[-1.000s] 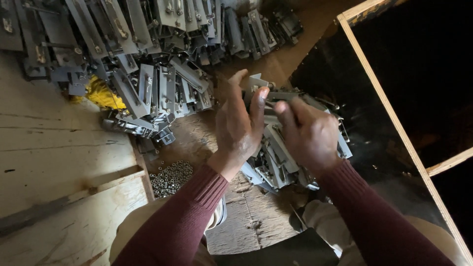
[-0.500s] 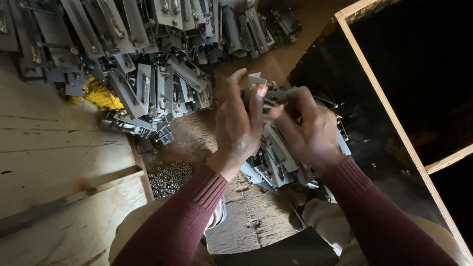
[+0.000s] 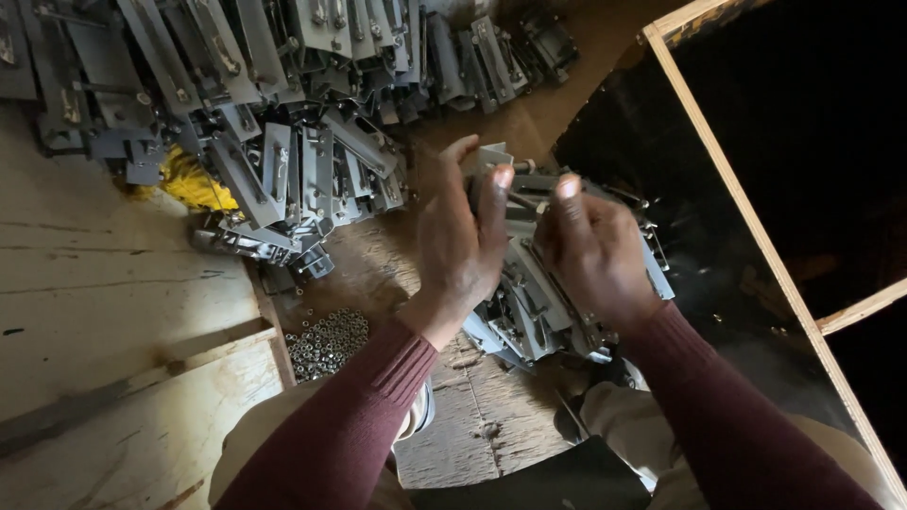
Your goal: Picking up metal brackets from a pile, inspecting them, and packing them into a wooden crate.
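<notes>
Holding a small grey metal bracket (image 3: 515, 184) up between both hands, the person works right over the wooden surface (image 3: 113, 283). The left hand (image 3: 458, 241) has its fingers curled closed around the bracket's left edge, thumb pressed flat against its face. The right hand (image 3: 590, 250) pinches the bracket's other side, fingers bent tight on it, thumb tip raised on top. Just beneath the hands lies a small heap of the same grey brackets (image 3: 534, 316), touching one another at all angles. Farther up the surface a much larger pile of brackets (image 3: 283, 104) sprawls across the top, with a yellow cloth (image 3: 194, 184) tucked against its lower left side. A cluster of small metal nuts (image 3: 326, 342) sits near the left forearm. On the right, a wooden-framed dark panel (image 3: 718, 170) runs slantwise.
</notes>
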